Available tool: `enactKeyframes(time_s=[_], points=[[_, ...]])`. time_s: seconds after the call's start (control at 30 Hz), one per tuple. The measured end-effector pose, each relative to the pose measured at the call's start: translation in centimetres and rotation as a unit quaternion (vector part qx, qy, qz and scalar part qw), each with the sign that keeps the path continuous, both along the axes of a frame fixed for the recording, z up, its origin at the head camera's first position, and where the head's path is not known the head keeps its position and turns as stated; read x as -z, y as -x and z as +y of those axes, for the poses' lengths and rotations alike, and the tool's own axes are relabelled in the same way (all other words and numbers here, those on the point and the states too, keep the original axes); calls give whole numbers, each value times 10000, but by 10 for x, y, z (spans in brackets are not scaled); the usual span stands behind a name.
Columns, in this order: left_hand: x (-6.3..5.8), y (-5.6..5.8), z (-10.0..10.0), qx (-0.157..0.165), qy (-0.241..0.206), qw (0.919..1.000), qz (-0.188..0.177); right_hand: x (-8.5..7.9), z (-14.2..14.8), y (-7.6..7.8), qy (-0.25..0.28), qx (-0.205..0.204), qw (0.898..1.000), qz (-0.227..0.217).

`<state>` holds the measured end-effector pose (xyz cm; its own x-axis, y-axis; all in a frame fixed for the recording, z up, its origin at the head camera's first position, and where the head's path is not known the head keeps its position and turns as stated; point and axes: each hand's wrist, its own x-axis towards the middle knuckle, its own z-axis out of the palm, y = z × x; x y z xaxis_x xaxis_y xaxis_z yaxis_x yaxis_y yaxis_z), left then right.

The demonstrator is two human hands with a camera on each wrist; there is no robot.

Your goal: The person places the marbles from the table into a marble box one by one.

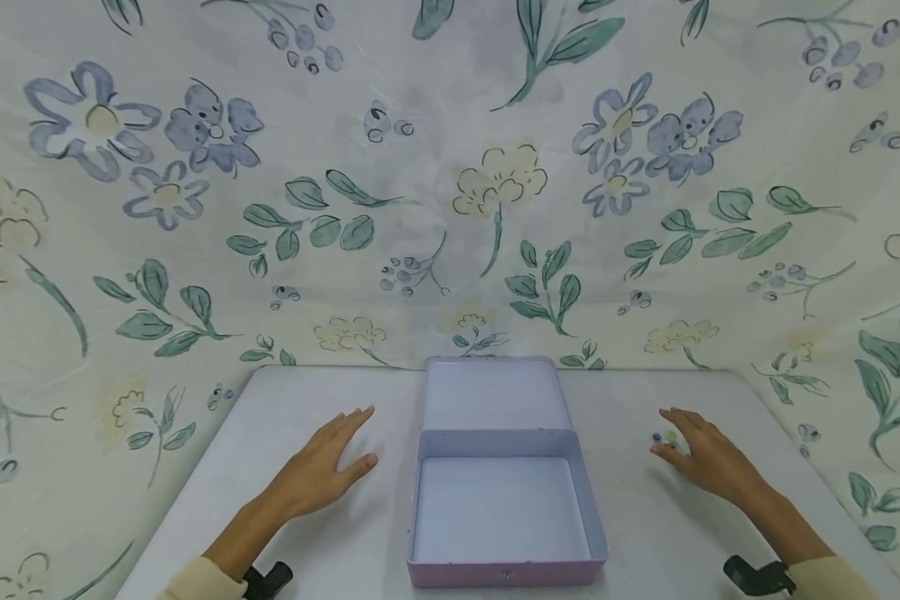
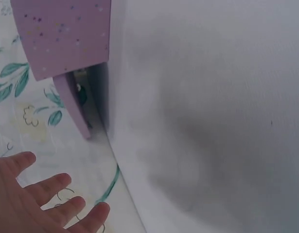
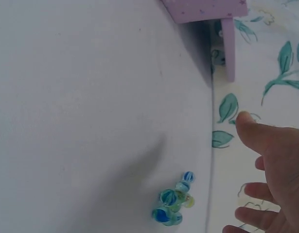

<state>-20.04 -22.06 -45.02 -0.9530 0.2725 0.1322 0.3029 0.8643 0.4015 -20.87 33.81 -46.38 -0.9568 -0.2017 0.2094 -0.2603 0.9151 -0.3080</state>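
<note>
An open pink box (image 1: 506, 575) with a pale interior stands in the middle of the table, its lid (image 1: 491, 396) tipped back. Left of it hovers my left hand (image 1: 318, 471), fingers spread and holding nothing. On the other side my right hand (image 1: 712, 467) is held over the table, thumb and fingers apart, also holding nothing. Several glass marbles (image 3: 171, 201), blue, green and yellowish, lie clustered on the table near the right hand, which partly covers them in the head view. Speckles dot the box's side (image 2: 66, 39) in the left wrist view.
The white table (image 1: 330, 558) has rounded back corners. A floral cloth (image 1: 420, 250) hangs behind it and down both sides. Dark wrist-worn cameras sit at both sleeve cuffs (image 1: 202, 581).
</note>
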Motion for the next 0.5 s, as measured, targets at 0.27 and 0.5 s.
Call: enactKeyframes(time_s=[0.27, 0.5], points=[[8, -3, 12, 430, -512, 9976, -197, 7, -1, 0, -4, 89, 9999, -64], [14, -7, 23, 783, -920, 9917, -433, 14, -2, 5, -12, 209, 9997, -160]])
